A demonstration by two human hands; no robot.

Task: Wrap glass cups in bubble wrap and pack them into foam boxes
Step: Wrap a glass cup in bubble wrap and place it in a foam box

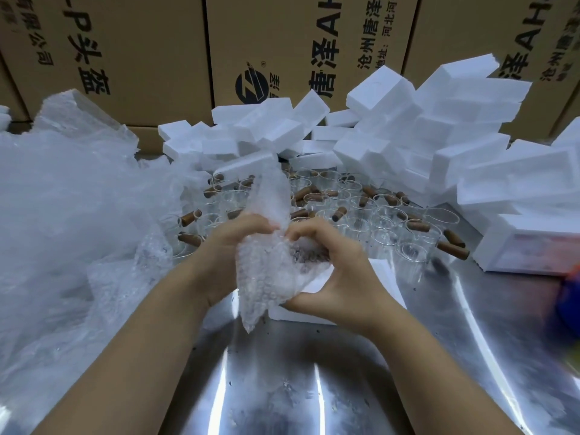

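left hand (233, 246) and right hand (340, 277) grip bubble wrap (266, 277) over a steel table (282, 394) — cartons (141, 42) behind.

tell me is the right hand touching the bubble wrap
Touching. The head view shows the right hand gripping the bubble wrap, fingers curled over it, thumb against its lower edge.

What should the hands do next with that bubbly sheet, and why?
Probably fold the loose top end of the bubble wrap down and roll it tight. The left hand and right hand both grip the bundle, yet one end stands up unwrapped, and a brown handle seems to show at the open side.
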